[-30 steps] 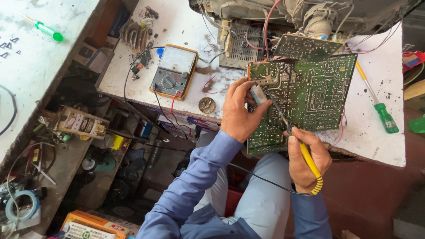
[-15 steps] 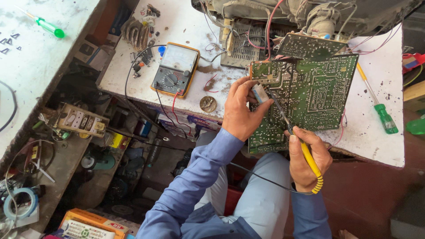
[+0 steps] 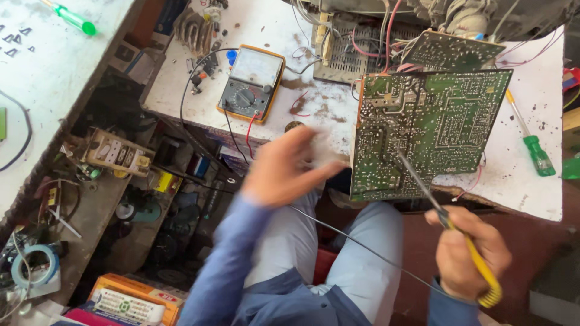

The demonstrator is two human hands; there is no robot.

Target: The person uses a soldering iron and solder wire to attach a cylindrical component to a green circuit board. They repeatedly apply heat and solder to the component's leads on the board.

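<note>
A green circuit board (image 3: 441, 121) lies solder side up on the white bench (image 3: 519, 187), overhanging its near edge. My right hand (image 3: 468, 259) grips a yellow-handled soldering iron (image 3: 462, 241), whose thin tip rests on the lower middle of the board. My left hand (image 3: 281, 172) is blurred by motion just left of the board's lower corner. Its fingers stretch toward the board edge, and nothing shows in it. Red and white wires run from the board's far edge to a chassis (image 3: 344, 42) behind.
A yellow-framed analogue multimeter (image 3: 251, 84) with red and black leads sits left of the board. A green screwdriver (image 3: 534, 151) lies to the right, another (image 3: 72, 18) on the far-left bench. Below left are a switch panel (image 3: 115, 154), a tape roll (image 3: 33, 265) and clutter.
My left hand has come off the board and swung down and to the left. The view has closed in on the bench. My right hand still holds the iron on the board.
</note>
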